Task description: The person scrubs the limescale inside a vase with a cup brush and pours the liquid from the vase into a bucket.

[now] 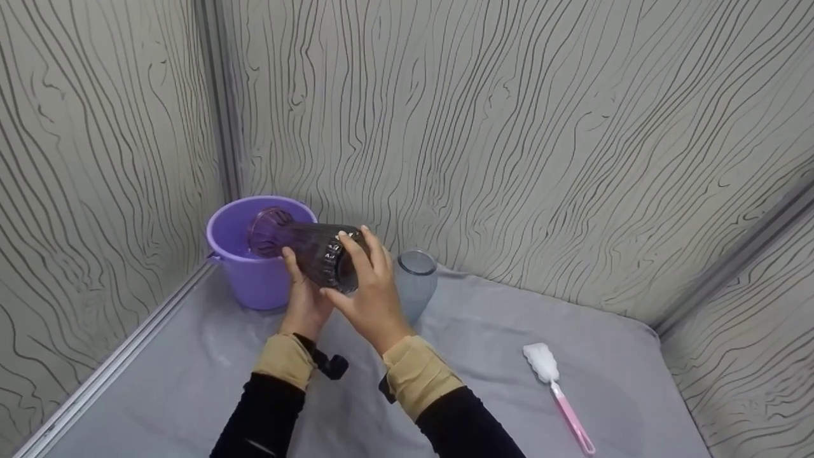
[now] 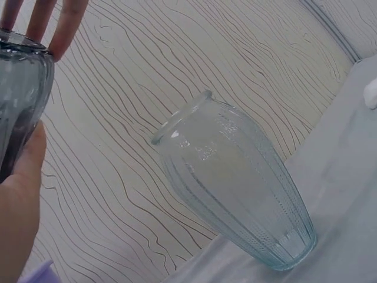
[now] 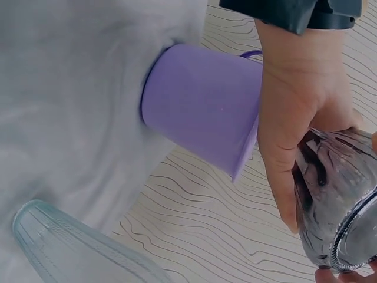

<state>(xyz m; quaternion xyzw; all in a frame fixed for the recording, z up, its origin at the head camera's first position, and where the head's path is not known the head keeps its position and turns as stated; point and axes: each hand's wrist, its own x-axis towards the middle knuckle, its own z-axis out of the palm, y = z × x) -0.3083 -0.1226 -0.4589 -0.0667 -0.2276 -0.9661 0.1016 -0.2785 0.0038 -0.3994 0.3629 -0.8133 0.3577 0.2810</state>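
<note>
A dark, ribbed glass vase (image 1: 315, 248) is tipped nearly on its side, its flared rim over the mouth of the purple bucket (image 1: 264, 283). My left hand (image 1: 308, 308) grips the vase's body from below, thumb along the near side and the other fingers mostly hidden behind the glass. Around the base end, my right hand (image 1: 375, 296) holds the vase with spread, bent fingers and the thumb. The dark glass (image 2: 20, 94) also appears at the left edge of the left wrist view. In the right wrist view the vase (image 3: 336, 200) looks smoky and shiny.
A pale blue glass vase (image 1: 416, 286) stands upright just behind my right hand. Farther right, a white sponge-headed brush (image 1: 540, 362) with a pink handle lies on the grey cloth (image 1: 496, 381). Wood-grain patterned panels (image 1: 477, 127) enclose the back and sides.
</note>
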